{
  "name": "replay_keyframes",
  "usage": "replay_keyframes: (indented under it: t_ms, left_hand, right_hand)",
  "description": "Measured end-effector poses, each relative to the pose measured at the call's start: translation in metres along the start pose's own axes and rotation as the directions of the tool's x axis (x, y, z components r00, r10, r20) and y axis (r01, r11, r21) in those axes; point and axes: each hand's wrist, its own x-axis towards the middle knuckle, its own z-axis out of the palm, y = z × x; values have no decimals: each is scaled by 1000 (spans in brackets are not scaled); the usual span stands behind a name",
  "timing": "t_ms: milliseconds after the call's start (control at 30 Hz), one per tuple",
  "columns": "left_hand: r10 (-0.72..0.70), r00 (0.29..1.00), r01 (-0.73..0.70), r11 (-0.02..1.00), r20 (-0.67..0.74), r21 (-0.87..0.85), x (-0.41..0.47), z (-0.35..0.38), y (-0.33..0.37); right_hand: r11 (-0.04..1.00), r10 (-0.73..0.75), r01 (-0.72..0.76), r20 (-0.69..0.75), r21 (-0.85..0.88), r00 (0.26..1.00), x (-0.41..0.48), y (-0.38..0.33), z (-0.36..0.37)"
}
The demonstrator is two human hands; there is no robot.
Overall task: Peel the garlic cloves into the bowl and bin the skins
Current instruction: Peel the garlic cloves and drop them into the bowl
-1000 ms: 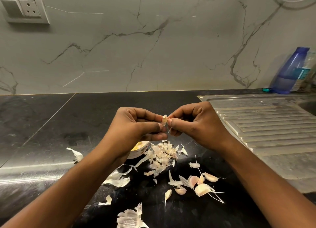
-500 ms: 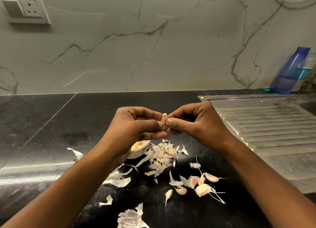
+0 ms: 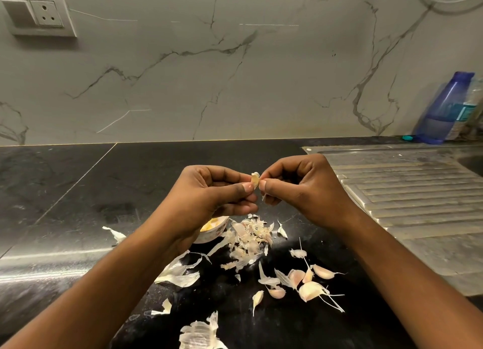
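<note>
Both hands are held a little above the black countertop (image 3: 136, 181) and they meet in the middle. The left hand (image 3: 209, 194) pinches a garlic clove (image 3: 255, 180) between thumb and forefinger, with the other fingers curled below. The right hand (image 3: 300, 189) pinches the same clove from the other side with the tips of thumb and forefinger, and its other fingers are curled toward the palm. A small bit of skin shows just under the clove. Below the left wrist stands a small white bowl (image 3: 213, 235), partly hidden, with something pale yellow inside. Just to the right of the bowl a pile of garlic skins (image 3: 251, 240) lies on the countertop, and more loose skins are scattered toward the near edge. Closer to the person, several unpeeled cloves (image 3: 311, 291) lie near each other, some with long dry stems. At the right there is a steel drainboard (image 3: 407, 191), and behind it a blue bottle (image 3: 444, 108) stands against the marble wall (image 3: 235, 87). A wall socket (image 3: 45, 14) is at the upper left
</note>
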Motion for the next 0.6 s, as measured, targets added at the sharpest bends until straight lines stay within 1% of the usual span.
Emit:
replay_keyframes:
  t_ms: [167,300,367,500,600]
  left_hand:
    - [-50,998,52,996,25,-69,0,-1,2]
    - [-67,997,71,992,34,-108,0,-2,4]
    - [-66,997,69,991,24,-115,0,-2,4]
    - [-68,998,69,992,9,-107,2,-4,4]
    - [-74,997,75,992,13,-101,3,-5,3]
  right_hand:
    - [1000,-3,3,-31,1,1000,0,0,-1]
    - [999,8,-5,-66,43,998,1,0,-7]
    - [998,25,-24,-26,53,999,0,-1,-10]
    - [994,84,-92,120,63,989,0,-1,-11]
    - [989,117,-131,168,74,979,0,-2,-11]
